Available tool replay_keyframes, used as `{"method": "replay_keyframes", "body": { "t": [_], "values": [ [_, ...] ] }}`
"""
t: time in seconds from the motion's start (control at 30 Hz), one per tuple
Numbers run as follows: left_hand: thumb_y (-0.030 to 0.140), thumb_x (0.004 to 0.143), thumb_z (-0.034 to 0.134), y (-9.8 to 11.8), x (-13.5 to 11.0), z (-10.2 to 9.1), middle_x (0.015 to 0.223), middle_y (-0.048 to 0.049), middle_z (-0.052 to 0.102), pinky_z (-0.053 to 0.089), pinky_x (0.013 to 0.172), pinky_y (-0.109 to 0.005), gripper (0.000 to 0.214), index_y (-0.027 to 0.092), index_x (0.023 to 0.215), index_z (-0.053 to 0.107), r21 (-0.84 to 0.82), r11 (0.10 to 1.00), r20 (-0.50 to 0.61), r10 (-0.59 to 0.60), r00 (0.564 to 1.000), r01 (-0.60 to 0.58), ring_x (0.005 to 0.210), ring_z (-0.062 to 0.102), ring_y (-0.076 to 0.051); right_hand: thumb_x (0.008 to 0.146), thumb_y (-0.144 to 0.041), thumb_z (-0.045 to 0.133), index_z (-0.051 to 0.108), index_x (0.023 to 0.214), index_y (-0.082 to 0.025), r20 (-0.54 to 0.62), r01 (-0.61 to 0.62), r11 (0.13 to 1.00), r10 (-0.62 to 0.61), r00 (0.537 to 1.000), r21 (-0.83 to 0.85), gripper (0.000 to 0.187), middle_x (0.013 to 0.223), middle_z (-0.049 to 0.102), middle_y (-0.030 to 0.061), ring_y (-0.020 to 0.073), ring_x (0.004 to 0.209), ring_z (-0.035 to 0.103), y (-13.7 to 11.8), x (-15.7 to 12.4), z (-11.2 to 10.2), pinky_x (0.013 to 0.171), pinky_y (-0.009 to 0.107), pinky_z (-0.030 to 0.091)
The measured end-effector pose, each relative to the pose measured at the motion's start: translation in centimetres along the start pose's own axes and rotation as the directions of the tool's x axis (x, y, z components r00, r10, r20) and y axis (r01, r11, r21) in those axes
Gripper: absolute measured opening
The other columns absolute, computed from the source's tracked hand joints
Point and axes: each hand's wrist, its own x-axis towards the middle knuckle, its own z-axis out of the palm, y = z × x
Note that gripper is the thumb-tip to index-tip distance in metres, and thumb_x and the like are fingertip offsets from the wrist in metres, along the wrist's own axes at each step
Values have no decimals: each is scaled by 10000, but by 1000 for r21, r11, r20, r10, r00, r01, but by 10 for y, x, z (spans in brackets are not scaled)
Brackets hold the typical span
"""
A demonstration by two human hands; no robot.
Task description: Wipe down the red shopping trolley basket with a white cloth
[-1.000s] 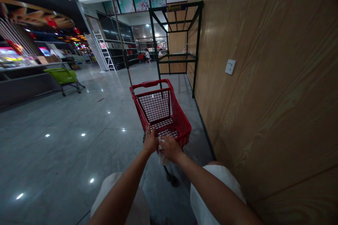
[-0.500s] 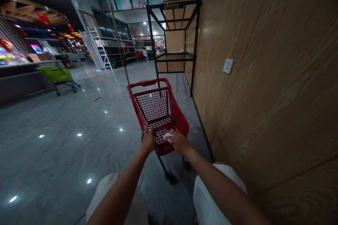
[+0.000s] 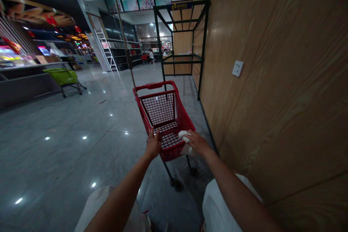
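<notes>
Pointing away along the wall (image 3: 272,98), red shopping cart (image 3: 163,110)

That red moulded-plastic shopping cart basket (image 3: 163,110) has a smooth, slightly shiny finish, and the crumpled white wipe (image 3: 184,136) at its right side looks soft and matt, cloth or paper, can't tell. Right wall's a glossy wood-grain laminate panel (image 3: 272,98), the grey stone-look floor tiles (image 3: 62,141) are polished really shiny, and the black metal shelf frame (image 3: 204,43) is matt.

head-worn view, facing forward and down
</notes>
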Motion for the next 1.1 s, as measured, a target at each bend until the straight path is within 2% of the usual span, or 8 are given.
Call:
{"method": "replay_keyframes", "body": {
  "t": [0.3,0.4,0.53,0.63,0.73,0.83,0.97,1.1],
  "values": [
    [56,715,439,-1,-1,1,1552,-98,204,229,1149,-536,651,175,1355,436,23,999,-33,28,999,-27,1447,88,-305,862,-169,550,523,1293,-164,-99,299,954,-295,950,33,432,1370,502,119,232,1305,409,-92,13,57,1131,449,267],
    [56,713,431,-6,-2,1,1556,-83,192,228,1151,-533,648,183,1347,448,6,1000,-41,25,999,-24,1447,95,-299,871,-177,550,547,1253,-221,-58,317,948,-316,947,7,384,1275,577,85,208,1226,489,-86,16,50,1137,465,242],
    [47,694,424,-11,-2,2,1563,-42,165,203,1172,-498,663,200,1338,459,-52,997,-60,55,997,-58,1452,77,-272,885,-195,549,586,1183,-263,6,250,968,-250,968,-22,308,1208,618,45,194,1220,497,-43,11,21,1147,503,178],
    [39,689,425,-11,-2,5,1560,-32,172,183,1183,-485,676,204,1344,452,-95,993,-71,68,995,-74,1455,53,-264,882,-203,554,576,1206,-264,-18,152,988,-153,988,-33,330,1274,584,41,213,1278,448,-7,3,4,1131,503,234],
    [41,701,423,-8,-1,9,1562,-50,162,167,1185,-494,655,185,1340,461,-100,993,-79,52,995,-60,1454,30,-280,872,-185,554,565,1237,-254,-87,91,995,-93,992,-36,371,1346,528,56,220,1308,414,10,-4,3,1117,473,294],
    [37,704,425,-4,-1,11,1559,-66,171,173,1183,-502,635,177,1322,478,-92,993,-98,59,993,-68,1454,34,-283,856,-188,577,562,1253,-227,-131,133,991,-136,982,-27,400,1368,506,83,227,1331,382,-5,-5,19,1130,474,282],
    [25,691,431,-2,-2,9,1548,-66,213,186,1178,-513,646,183,1315,481,-72,994,-114,74,991,-83,1453,54,-276,850,-235,613,523,1306,-207,-113,271,962,-272,956,-24,465,1408,464,109,248,1359,334,-54,-2,47,1122,466,299],
    [30,683,439,-4,-6,5,1552,-88,199,204,1174,-500,643,152,1312,487,-48,996,-94,74,993,-78,1450,71,-293,857,-217,605,506,1323,-233,-82,333,942,-335,939,-42,477,1394,477,107,241,1329,379,-79,1,53,1118,462,293]
  ]
}}
